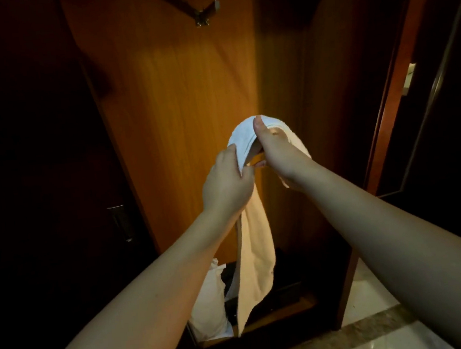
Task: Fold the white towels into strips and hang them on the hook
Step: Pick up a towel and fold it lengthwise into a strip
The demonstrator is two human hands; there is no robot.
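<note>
Fingers [244,170] of the left hand [226,184] are curled round one side of a white towel [255,245], which is folded into a long strip. Its looped top is draped over and pinched by the right hand [276,152], thumb up. The strip is held in mid-air before a wooden door [174,80], well below the metal hook [206,13]. More white cloth [211,298] is seen low down near the floor.
</note>
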